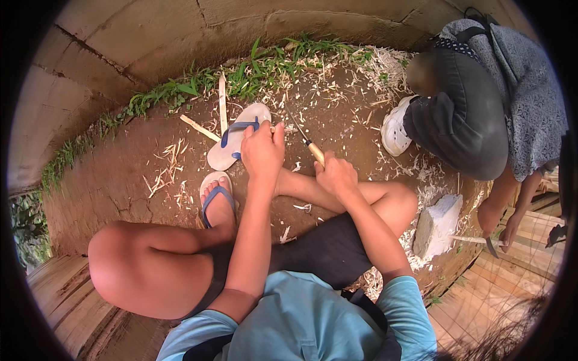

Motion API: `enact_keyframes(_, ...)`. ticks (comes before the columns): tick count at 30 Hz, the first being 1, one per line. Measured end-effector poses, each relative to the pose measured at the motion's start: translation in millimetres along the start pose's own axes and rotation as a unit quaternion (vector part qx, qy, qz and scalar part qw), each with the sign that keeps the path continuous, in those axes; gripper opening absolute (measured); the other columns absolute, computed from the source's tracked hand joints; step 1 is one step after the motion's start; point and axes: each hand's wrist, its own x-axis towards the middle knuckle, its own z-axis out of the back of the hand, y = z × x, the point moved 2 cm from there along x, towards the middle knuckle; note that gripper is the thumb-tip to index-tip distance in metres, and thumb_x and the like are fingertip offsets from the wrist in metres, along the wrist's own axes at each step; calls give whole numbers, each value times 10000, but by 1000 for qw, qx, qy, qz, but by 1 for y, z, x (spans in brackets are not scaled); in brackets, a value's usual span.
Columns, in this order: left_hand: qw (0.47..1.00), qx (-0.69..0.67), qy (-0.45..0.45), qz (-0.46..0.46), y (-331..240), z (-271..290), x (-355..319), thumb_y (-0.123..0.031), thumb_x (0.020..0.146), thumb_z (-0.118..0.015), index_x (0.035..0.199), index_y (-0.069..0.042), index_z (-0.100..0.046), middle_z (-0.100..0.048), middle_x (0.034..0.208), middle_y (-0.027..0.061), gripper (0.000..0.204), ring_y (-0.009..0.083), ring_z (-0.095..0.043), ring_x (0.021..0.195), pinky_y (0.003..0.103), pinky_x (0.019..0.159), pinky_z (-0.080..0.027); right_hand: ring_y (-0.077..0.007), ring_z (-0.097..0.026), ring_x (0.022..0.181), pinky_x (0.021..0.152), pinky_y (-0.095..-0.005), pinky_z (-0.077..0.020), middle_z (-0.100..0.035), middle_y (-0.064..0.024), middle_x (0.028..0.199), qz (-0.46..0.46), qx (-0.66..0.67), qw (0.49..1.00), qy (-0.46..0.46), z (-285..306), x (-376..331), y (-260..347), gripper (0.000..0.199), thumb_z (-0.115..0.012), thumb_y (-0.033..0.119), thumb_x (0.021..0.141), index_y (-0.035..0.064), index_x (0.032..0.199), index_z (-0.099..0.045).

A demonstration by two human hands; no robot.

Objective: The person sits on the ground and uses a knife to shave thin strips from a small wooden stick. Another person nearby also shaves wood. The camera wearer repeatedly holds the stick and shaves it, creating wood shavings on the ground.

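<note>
My right hand [337,174] is closed around the wooden handle of a knife [316,152]. Its thin dark blade [298,125] points up and to the left, away from me. Left of it, my left hand [263,149] is closed with thumb and fingers pinched together. A small pale piece of wood [273,129] shows at its fingertips; the rest is hidden by the hand. Just behind that hand lies a loose flip-flop [256,112] with blue straps. My foot wears the matching flip-flop [211,178] nearer to me.
Two pale wood strips [223,103] lie beyond the flip-flop. Shavings [171,165] litter the brown dirt ground. A pale stone block [438,227] stands at right. There a co-worker [469,120] crouches, holding a blade against a pale stick [472,239]. Grass [259,75] edges the wall [211,36].
</note>
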Motion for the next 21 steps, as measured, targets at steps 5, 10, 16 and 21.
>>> enact_keyframes(5,999,11,-23,-27,2,-3,1,-333,897,-596,847,-33,-634,-665,784,181,307,408,-601,893,510,788,-462,-444,-646,787,696,-558,-482,-655,-243,854,103,222,934,-261,12,-13,10,401,-483,377,961,27,1156,-457)
enact_keyframes(10,999,24,-6,-37,-2,-3,-1,-329,913,-576,877,-41,-635,-684,821,154,296,412,-592,935,481,841,-458,-427,-665,805,706,-528,-511,-673,-236,854,36,-13,999,-2,-16,1,11,374,-517,320,932,3,1120,-447)
enact_keyframes(16,999,20,-22,-40,0,-1,-2,-321,912,-576,862,-49,-630,-679,804,161,282,399,-598,872,464,849,-450,-469,-648,781,713,-561,-496,-667,-255,840,41,44,996,-64,-5,13,11,358,-492,317,942,14,1125,-448)
enact_keyframes(21,999,14,-26,-28,-1,-2,-2,-319,902,-586,851,-58,-629,-667,780,173,269,393,-598,825,467,825,-446,-461,-649,776,687,-546,-502,-666,-250,819,116,265,927,-237,9,-19,18,352,-495,320,942,11,1107,-461)
